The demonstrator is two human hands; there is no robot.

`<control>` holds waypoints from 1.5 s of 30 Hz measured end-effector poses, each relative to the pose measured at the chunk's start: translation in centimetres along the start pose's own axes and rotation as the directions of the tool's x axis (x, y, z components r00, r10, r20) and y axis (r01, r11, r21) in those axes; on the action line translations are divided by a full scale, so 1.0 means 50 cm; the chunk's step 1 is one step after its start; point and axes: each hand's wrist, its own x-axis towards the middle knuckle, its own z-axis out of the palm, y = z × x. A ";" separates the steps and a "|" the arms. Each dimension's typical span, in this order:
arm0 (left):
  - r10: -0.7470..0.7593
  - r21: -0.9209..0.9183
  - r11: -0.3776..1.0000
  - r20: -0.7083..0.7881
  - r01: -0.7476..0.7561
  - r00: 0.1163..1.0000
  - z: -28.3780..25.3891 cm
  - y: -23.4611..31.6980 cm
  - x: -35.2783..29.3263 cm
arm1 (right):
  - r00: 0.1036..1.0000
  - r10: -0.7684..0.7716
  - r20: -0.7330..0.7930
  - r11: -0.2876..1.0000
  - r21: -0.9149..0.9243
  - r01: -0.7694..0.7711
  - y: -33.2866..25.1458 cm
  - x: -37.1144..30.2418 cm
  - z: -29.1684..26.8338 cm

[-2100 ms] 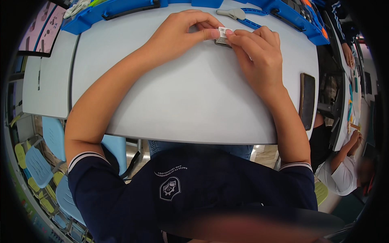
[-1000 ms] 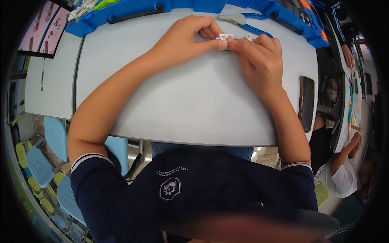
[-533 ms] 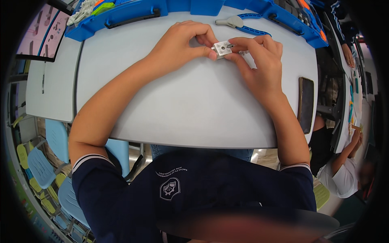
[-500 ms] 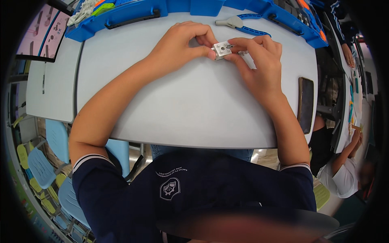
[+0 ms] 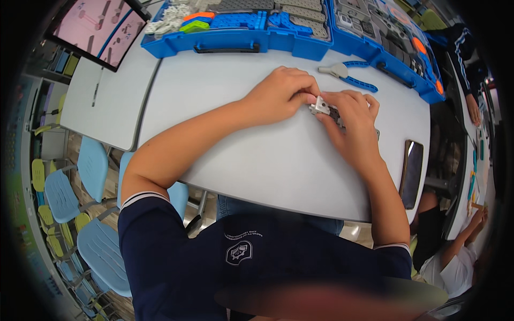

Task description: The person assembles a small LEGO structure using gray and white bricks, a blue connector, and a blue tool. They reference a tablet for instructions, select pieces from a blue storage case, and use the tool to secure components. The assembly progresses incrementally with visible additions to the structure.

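Note:
Over the far part of the white table (image 5: 241, 160), my two hands meet on a small construction-kit piece. This light grey plastic connector block (image 5: 321, 105) is pinched by my left hand (image 5: 278, 96) between thumb and fingers at its left side. From the other side my right hand (image 5: 354, 119) closes round it, with a darker grey part (image 5: 335, 114) partly hidden under the fingers. I cannot tell whether the two parts are joined. Just beyond the right hand lie blue-handled pliers (image 5: 340, 70) with a grey head.
Blue storage bins (image 5: 230, 44) full of grey, blue, green and orange kit parts line the far edge. A dark phone (image 5: 411, 174) lies at the table's right edge. A screen (image 5: 93, 27) stands at far left, and blue chairs (image 5: 101, 251) below. Other people sit at right.
The view has shifted, showing more of the bins and screen. In my fingers the light grey block is turned to another side, and the darker part shows more beside it.

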 end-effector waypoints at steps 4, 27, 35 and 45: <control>0.073 0.123 0.990 -0.014 -0.070 0.997 0.000 0.000 -0.001 | 1.000 0.016 0.012 1.000 0.012 -0.016 0.002 -0.004 0.000; 0.041 0.535 -0.669 -0.666 0.516 0.744 -0.569 -0.176 -0.201 | 0.998 0.031 0.054 0.996 0.083 -0.035 0.012 -0.012 0.002; 0.014 0.514 -0.764 -0.592 0.390 0.806 -0.626 -0.195 -0.294 | 1.000 0.016 0.026 0.996 0.084 -0.018 0.012 -0.012 0.004; 0.124 0.605 -0.657 -0.502 0.449 0.856 -0.605 -0.177 -0.267 | 1.000 0.012 0.029 0.996 0.087 -0.014 0.014 -0.012 0.003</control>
